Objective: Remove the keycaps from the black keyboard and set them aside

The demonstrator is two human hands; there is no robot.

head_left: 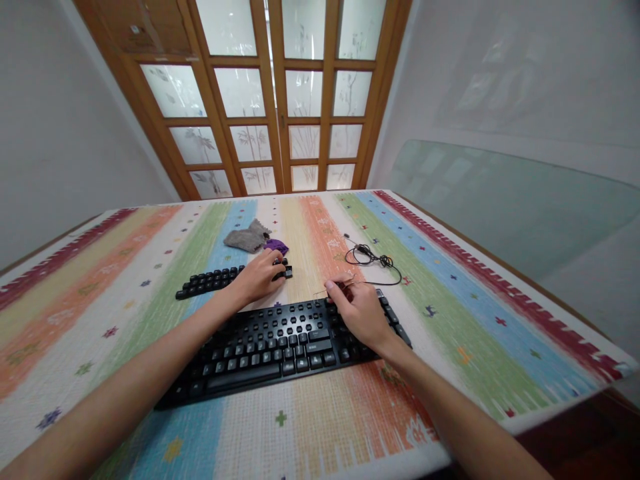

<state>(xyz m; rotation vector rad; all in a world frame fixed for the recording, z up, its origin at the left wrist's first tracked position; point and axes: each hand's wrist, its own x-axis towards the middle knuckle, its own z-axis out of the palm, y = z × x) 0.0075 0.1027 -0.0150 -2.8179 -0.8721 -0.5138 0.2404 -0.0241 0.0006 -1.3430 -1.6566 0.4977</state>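
Black keyboard (270, 350) lies lower centre, under the right hand (363, 310) pinching a thin wire tool (320, 293); left hand (263, 273) curls at detached keycaps (213, 281), grip unclear.

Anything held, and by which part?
The right grip pinches a thin wire tool, exact spot hidden; whether the left grip, at the loose keycaps, holds one is unclear.

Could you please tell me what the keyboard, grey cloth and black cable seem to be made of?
The keyboard: probably hard black plastic, smooth, given its visible sheen. The grey cloth: seemingly a soft matte textile, judging by its fuzzy look and uneven folds; fibre unclear. The black cable: likely flexible plastic or rubber sheathing, as it bends in loose loops.
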